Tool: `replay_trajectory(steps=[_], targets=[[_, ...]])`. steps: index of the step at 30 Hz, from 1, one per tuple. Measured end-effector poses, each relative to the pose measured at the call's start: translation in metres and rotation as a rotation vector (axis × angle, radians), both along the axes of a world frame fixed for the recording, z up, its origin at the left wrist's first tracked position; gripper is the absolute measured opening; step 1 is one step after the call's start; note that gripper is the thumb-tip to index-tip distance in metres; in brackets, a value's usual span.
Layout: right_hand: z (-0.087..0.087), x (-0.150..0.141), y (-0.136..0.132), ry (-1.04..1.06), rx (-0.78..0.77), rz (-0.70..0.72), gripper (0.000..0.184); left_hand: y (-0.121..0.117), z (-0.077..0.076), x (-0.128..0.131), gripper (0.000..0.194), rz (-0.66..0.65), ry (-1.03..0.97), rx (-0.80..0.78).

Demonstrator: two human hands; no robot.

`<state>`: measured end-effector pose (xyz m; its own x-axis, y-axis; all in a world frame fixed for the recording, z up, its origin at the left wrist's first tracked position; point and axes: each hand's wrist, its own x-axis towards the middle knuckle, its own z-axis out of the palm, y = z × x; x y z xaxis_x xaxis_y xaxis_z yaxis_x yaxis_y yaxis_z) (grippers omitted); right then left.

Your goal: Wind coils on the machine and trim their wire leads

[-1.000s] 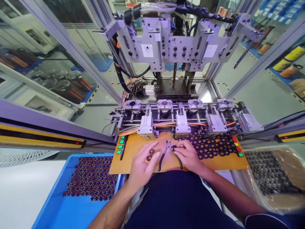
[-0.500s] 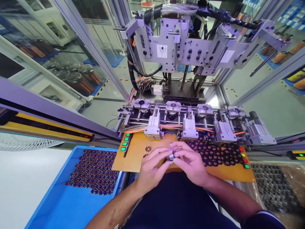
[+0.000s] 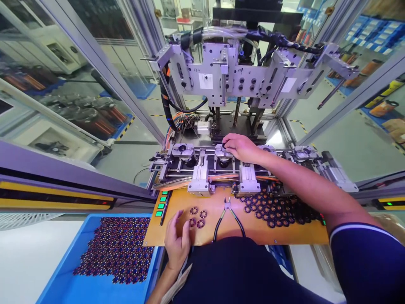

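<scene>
My right hand (image 3: 242,147) reaches over the machine, its fingertips pinched on a small dark part (image 3: 224,146) at the second round metal holder (image 3: 220,151) from the left. The fingers cover most of that part. My left hand (image 3: 177,240) lies low over the yellow board, thumb and fingers apart and nothing gripped. Beside its fingertips are several copper-and-dark rings, one of them a ring (image 3: 200,223) right of the thumb. Diagonal cutters (image 3: 228,206) with dark handles rest on the board between the hands, jaws pointing away from me.
Many dark rings (image 3: 268,211) cover the board's right side. A blue tray (image 3: 91,283) at left holds rows of small ring parts. Green buttons (image 3: 161,206) line the board's left edge. Above the holders hangs a metal plate assembly (image 3: 234,76) with rods; frame posts flank it.
My hands, together over the board at a small silver-and-dark piece, have parted. The right went forward to the second holder; the left moved left to the loose rings. The cutters are now uncovered.
</scene>
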<state>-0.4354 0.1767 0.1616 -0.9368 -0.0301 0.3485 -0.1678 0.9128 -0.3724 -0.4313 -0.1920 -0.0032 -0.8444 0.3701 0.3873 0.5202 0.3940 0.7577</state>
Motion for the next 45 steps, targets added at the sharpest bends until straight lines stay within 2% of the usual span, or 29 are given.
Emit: replay_trajectory(steps=[3,7,18,23,28,32,34,36,39,42,45], targets=[[-0.002,-0.002,0.0,-0.054,0.053,0.026,0.021,-0.004,-0.01,0.004,0.043,0.02,-0.069,-0.027],[0.003,-0.001,0.001,-0.122,0.118,0.038,0.021,-0.003,-0.014,0.003,0.047,0.001,-0.127,-0.039],[0.005,-0.01,-0.011,-0.24,0.243,-0.056,0.021,-0.001,-0.013,0.003,0.047,-0.028,-0.143,-0.038],[0.008,0.004,-0.011,-0.231,0.265,-0.041,0.026,-0.001,-0.012,0.003,0.047,-0.015,-0.137,-0.036],[-0.005,0.024,-0.012,-0.2,0.251,-0.021,0.045,0.0,-0.013,0.002,0.048,-0.013,-0.132,-0.041],[-0.012,0.029,-0.013,-0.142,0.227,-0.043,0.048,0.0,-0.006,0.003,0.046,-0.015,-0.076,-0.044],[-0.007,0.038,-0.016,-0.094,0.219,-0.074,0.048,-0.003,0.004,0.001,0.044,-0.024,-0.027,-0.042],[0.003,0.057,-0.023,0.01,0.206,-0.13,0.049,-0.006,0.021,-0.005,0.043,-0.032,0.023,-0.03],[0.017,0.102,-0.04,0.246,0.156,-0.19,0.047,0.001,0.059,-0.023,0.043,-0.097,0.164,-0.008],[0.019,0.146,-0.062,0.35,0.091,-0.189,0.049,0.037,0.106,-0.045,0.043,-0.302,0.435,-0.031],[0.008,0.178,-0.081,0.339,0.048,-0.224,0.046,0.099,0.145,-0.061,0.036,-0.541,0.438,-0.172]])
